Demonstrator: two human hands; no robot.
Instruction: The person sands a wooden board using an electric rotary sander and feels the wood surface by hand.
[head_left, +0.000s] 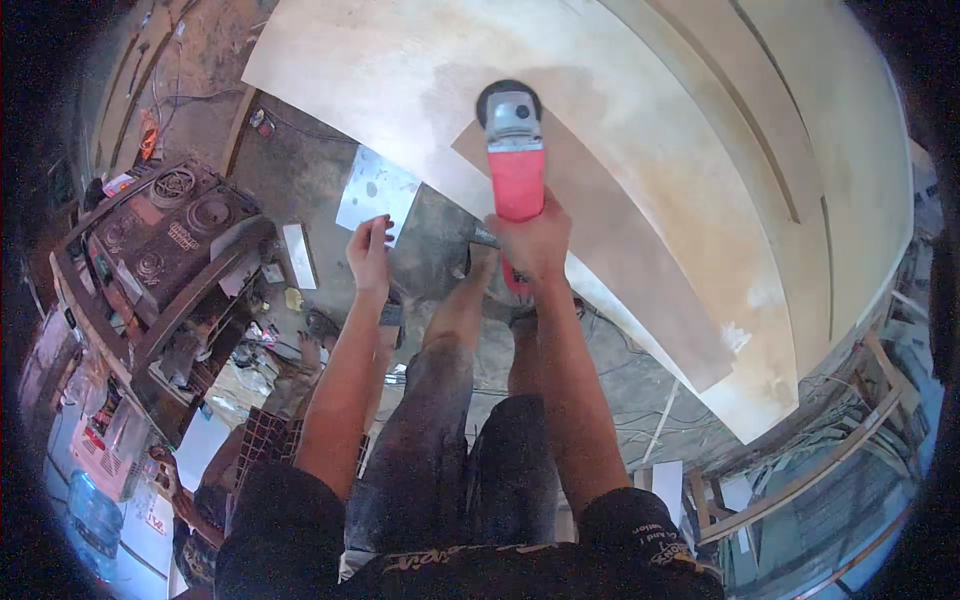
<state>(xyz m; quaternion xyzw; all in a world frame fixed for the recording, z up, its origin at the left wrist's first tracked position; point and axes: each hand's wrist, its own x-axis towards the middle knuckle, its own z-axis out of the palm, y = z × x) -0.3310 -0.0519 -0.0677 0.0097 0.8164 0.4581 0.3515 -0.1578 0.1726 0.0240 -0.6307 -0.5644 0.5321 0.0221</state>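
Note:
My right hand [535, 238] is wrapped round the body of a red angle grinder [518, 180] with a silver gear head. Its dark round disc [508, 97] is over a large pale curved panel [370, 70], by the tip of a brown tapering strip [600, 230] on that panel. Whether the disc touches the surface, I cannot tell. My left hand [370, 255] is raised off to the left, its fingers loosely bent and apart with nothing in them. Just beyond it is a spotted white sheet [375, 192], lower down.
At the left a dusty speaker box [165, 230] stands on a wooden frame. Another person's arm [185, 505] shows at the lower left, near a blue water bottle [95, 515]. Cables [640, 345] trail over the floor below the panel. A curved wooden rail [800, 485] is at the lower right.

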